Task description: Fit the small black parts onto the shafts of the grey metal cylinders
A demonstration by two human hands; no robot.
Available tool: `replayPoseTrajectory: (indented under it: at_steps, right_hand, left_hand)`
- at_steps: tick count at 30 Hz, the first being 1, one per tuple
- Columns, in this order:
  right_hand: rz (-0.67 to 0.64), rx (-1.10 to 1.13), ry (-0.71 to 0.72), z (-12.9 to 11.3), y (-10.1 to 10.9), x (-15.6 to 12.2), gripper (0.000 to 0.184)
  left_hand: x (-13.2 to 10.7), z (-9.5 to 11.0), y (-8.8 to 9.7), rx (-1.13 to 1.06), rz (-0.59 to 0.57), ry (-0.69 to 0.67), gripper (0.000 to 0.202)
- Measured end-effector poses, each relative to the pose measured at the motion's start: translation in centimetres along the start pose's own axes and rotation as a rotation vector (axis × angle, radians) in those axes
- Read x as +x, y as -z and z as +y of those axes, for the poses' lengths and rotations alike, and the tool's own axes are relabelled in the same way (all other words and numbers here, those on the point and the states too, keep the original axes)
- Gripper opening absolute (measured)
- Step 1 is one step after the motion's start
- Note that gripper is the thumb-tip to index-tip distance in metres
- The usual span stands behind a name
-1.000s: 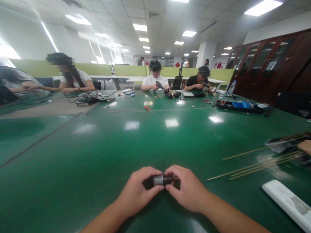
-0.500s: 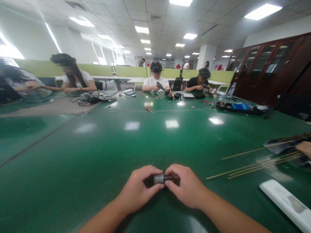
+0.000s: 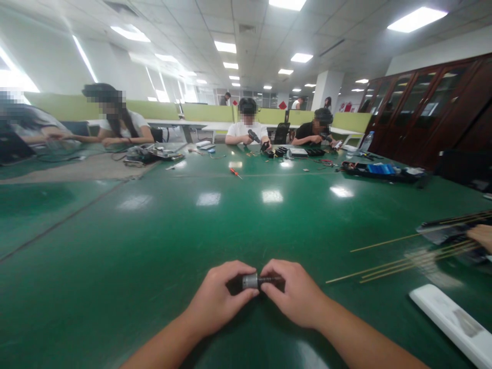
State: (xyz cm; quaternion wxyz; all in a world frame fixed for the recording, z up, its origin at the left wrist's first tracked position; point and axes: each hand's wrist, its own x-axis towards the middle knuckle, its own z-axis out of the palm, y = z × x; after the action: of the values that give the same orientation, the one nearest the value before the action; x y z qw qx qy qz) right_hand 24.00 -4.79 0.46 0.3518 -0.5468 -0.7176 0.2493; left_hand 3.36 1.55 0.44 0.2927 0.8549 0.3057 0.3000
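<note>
Between my hands, just above the green table [image 3: 161, 230], is a short silver-grey metal cylinder [image 3: 250, 281] with a thin dark ridged shaft [image 3: 265, 280] sticking out to the right. It lies nearly level. My left hand [image 3: 219, 297] pinches the cylinder between thumb and fingers. With its fingertips, my right hand [image 3: 295, 294] grips the dark shaft, whose far end is partly hidden in the palm. What kind of part it is, I cannot make out.
At right lie several thin brass-coloured rods [image 3: 407, 265], another person's hand [image 3: 480, 237] and a long white object [image 3: 453, 320]. An orange screwdriver [image 3: 234, 172] lies farther off. A black tray of parts [image 3: 380, 171] stands at the back right. Several people sit across the table.
Both hands keep their grip in nearly the same place. The cylinder and shaft have shifted very slightly left in the view.
</note>
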Motion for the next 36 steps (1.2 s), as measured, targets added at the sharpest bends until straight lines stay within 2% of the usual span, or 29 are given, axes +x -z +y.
replayPoseTrajectory:
  at_steps: [10, 36]
  right_hand:
    - [-0.006, 0.001, 0.022, 0.03, -0.07, -0.11, 0.009]
    - [0.002, -0.033, -0.008, 0.34, 0.05, -0.11, 0.009]
  left_hand:
    - [-0.07, -0.54, -0.09, 0.014, 0.01, -0.025, 0.023]
    - [0.0, -0.33, 0.01, 0.018, 0.015, -0.005, 0.022]
